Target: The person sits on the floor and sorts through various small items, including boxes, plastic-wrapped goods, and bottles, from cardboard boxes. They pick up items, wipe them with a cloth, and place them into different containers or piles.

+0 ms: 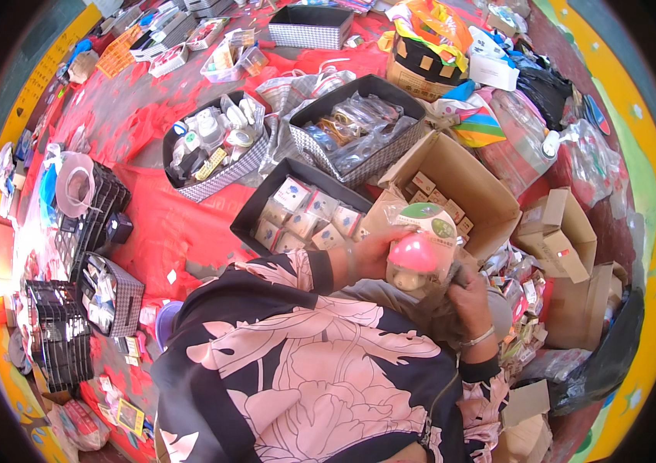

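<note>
Closest in, both forearms in black sleeves printed with pink flowers come up from the lower edge and meet in front of the chest. The left hand (374, 253) is closed around the left side of a clear plastic packet (420, 243) that holds a round pink item under a white and green card. The right hand (468, 289), with a bracelet at its wrist, grips the same packet from below and to the right. So the packet sits between the two hands, touching both. Its long axis runs roughly up and away from the body, card end farthest, and neither hand is clearly nearer.

Just beyond the left hand lies a black fabric bin (254, 220) of small white boxed goods. Beyond the packet, an open cardboard box (482, 181) holds small brown cartons. Farther off stand two checked bins (378, 158) of bagged goods on a red cloth (166, 224), with more cartons and bags to the right.
</note>
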`<state>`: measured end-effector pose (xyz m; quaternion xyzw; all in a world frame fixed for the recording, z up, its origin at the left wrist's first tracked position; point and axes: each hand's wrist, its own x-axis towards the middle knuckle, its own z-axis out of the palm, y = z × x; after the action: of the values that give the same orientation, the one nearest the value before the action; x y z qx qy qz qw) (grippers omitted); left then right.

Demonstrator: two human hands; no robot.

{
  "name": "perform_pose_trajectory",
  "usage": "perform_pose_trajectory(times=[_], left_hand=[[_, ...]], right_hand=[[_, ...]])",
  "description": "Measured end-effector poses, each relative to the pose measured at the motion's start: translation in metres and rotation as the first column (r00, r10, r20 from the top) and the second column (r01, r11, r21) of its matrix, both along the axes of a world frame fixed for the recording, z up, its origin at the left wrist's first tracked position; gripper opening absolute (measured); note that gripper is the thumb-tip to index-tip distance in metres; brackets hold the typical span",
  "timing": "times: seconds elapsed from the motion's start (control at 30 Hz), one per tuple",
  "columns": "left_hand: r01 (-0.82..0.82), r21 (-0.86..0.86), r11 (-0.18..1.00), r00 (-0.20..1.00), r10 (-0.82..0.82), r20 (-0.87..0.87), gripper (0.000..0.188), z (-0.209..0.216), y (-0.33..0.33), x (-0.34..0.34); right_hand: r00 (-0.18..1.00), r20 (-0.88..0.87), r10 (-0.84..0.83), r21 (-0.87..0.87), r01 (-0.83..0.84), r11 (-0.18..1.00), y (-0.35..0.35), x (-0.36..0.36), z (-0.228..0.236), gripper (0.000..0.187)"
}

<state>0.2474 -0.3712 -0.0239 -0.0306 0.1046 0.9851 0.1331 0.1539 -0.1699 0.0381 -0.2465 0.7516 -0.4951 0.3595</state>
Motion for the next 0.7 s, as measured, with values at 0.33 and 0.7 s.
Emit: perform_pose_trajectory(times=[0.33, 0.7], left_hand=[[-0.215, 0.147, 0.965, 0.973, 0.226, -0.057, 0.042, -0.007, -0.042, 0.008], [-0.532, 0.051, 0.845, 0.846, 0.532, 0.027, 0.031, -0.002, -0.12, 0.009]], right_hand=[[0.913, -0.369, 0.172, 0.059, -0.161, 0.985, -0.04, 0.013, 0.02, 0.069], [0.987, -0.08, -0.139, -0.055, 0.135, 0.989, -0.007, -0.006, 0.012, 0.057]])
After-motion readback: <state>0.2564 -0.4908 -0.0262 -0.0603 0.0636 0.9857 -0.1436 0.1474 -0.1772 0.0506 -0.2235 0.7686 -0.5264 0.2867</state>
